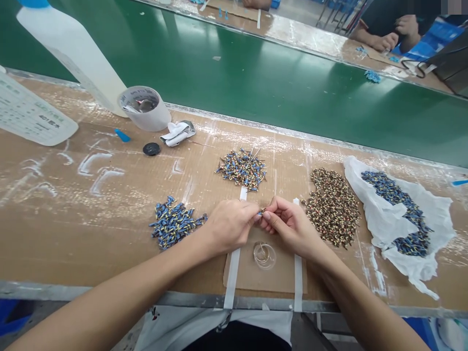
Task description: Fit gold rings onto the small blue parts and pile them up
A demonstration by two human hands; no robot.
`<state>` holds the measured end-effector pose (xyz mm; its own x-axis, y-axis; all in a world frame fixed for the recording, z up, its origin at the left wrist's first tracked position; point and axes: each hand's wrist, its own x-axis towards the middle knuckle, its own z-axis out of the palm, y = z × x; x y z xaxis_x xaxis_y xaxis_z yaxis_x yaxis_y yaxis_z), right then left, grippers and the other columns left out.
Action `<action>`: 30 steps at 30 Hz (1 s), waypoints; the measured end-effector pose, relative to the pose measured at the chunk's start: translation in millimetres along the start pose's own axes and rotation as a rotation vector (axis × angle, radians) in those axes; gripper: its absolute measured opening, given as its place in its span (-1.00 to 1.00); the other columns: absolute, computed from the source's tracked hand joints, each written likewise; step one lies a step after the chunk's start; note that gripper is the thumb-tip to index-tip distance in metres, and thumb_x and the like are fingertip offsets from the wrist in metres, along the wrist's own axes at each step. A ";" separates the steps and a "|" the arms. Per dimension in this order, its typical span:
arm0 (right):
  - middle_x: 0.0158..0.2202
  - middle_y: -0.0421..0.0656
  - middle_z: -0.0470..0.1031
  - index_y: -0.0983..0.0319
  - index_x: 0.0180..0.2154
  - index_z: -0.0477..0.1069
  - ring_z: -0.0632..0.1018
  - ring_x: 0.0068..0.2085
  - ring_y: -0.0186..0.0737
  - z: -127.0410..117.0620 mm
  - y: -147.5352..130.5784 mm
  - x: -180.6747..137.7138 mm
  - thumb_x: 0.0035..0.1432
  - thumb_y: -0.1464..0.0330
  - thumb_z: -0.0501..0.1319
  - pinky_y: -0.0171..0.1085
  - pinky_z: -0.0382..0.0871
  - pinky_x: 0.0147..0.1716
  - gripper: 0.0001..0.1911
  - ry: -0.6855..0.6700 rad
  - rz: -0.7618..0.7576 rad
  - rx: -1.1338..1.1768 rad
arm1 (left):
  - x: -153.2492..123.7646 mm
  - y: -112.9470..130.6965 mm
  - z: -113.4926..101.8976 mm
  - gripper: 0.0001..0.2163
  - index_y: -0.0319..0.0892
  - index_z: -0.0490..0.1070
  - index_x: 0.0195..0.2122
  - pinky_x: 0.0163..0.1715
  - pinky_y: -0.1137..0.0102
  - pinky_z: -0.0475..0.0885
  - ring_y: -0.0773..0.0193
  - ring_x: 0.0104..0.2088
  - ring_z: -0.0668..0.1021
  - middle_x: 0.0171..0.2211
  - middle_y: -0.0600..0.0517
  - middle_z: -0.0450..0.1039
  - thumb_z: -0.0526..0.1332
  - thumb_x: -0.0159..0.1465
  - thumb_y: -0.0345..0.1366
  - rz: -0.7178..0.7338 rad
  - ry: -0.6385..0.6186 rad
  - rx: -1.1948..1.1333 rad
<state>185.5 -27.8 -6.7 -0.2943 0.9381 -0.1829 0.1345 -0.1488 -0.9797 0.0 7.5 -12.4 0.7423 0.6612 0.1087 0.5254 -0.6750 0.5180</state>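
Note:
My left hand (234, 223) and my right hand (292, 226) meet above a cardboard pad, fingertips closed in a pinch. Between them is a tiny blue-and-brass part (260, 213), mostly covered by the fingers. Under the hands stands a small clear round dish (264, 256). Beside my left wrist lies a pile of blue and yellow small parts (175, 224). A heap of brass-coloured ringed pieces (332, 207) is to the right of my right hand. Beyond the hands, a mixed pile of blue and brass parts (241, 168) has thin metal tweezers (252, 157) on it.
White paper (373, 214) at the right holds more blue parts. At the left stand two translucent bottles (78, 58), a tape roll (161, 114) with things inside, a black cap (151, 148) and a crumpled wrapper (178, 133). A green belt (226, 73) runs behind; another person's hands (387, 41) are across it.

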 end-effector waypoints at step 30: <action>-0.42 -0.16 0.51 0.27 -0.33 0.38 0.50 -0.43 -0.37 -1.1 -0.7 5.5 0.24 0.16 0.22 -0.36 0.42 -0.42 -0.71 0.099 0.050 0.125 | 6.5 -3.9 -12.4 -0.80 -0.21 0.38 -0.27 -0.35 0.42 0.28 0.28 -0.36 0.50 -0.34 0.01 0.49 -0.02 0.40 -0.37 -0.034 -0.052 -0.192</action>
<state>184.8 -22.2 -6.9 -0.1943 0.9540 -0.2283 0.0264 -0.2276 -0.9734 -2.4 18.5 -3.2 0.7484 0.6616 0.0470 0.4656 -0.5745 0.6732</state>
